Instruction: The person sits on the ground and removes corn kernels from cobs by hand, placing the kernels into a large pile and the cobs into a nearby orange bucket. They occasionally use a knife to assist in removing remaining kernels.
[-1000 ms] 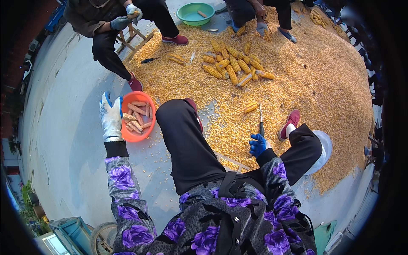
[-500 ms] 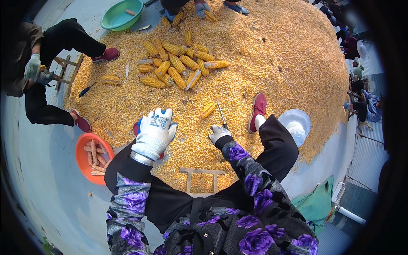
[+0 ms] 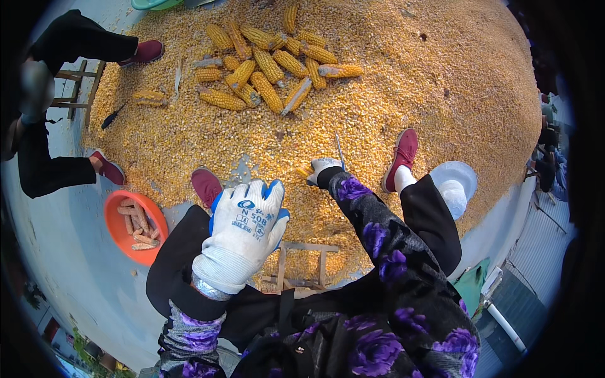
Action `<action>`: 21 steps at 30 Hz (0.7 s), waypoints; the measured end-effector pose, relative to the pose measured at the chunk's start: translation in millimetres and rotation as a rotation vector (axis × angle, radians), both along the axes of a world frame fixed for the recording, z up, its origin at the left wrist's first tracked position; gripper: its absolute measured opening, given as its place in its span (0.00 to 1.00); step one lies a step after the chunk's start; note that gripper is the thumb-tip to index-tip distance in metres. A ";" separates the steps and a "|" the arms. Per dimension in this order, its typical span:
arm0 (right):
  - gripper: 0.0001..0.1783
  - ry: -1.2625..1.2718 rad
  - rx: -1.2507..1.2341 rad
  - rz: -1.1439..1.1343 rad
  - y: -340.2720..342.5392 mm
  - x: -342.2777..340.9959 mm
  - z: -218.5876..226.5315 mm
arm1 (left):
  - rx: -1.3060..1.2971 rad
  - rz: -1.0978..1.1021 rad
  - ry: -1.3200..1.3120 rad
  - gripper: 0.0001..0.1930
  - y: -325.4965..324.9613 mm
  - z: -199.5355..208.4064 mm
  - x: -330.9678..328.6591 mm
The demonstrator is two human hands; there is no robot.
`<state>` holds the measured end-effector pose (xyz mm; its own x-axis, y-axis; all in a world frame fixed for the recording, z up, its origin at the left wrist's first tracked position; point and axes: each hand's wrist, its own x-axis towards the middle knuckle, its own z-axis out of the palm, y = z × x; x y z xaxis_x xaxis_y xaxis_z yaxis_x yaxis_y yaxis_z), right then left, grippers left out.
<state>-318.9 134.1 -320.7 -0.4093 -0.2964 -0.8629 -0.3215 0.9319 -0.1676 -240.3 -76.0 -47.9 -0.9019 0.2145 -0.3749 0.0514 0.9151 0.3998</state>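
Observation:
My left hand, in a white knit glove with blue-coated fingertips, hovers above the kernels near my left knee. Its fingers stretch forward with the thumb apart, and it holds nothing. Farther ahead and right, my right hand, also gloved, is low on the corn. A thin metal screwdriver sticks out forward from that hand, its handle hidden by it. The fingers touch a partly shelled corn cob, mostly covered by the hand. A pile of yellow corn cobs lies farther off on the kernels.
An orange basin of stripped cobs stands at left. A white hat-like object lies beside my right knee. A wooden stool frame is between my legs. Another person's legs and a dark-handled tool are at left.
My right hand has moved forward onto the cob, carrying the screwdriver. My left hand looks larger and its thumb stays apart. The view has shifted, so the cob pile sits higher.

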 end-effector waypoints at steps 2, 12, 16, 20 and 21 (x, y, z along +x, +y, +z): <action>0.30 -0.129 -0.163 -0.302 14.3 28.2 -10.8 | 0.005 0.001 0.054 0.22 1.8 4.1 -3.0; 0.16 -0.382 -1.249 -1.345 -18.6 158.9 223.6 | 1.305 0.922 -0.308 0.20 1.8 -14.8 51.5; 0.19 -0.300 -1.365 -1.315 -13.8 196.6 264.4 | 1.740 0.815 -0.314 0.19 64.1 -16.2 118.6; 0.23 -0.616 -1.514 -1.366 -2.3 232.6 252.9 | 1.532 0.732 0.015 0.16 76.9 -11.1 159.8; 0.24 -0.704 -1.555 -1.379 -2.6 238.7 249.0 | 1.533 0.735 0.064 0.15 79.4 -10.4 167.8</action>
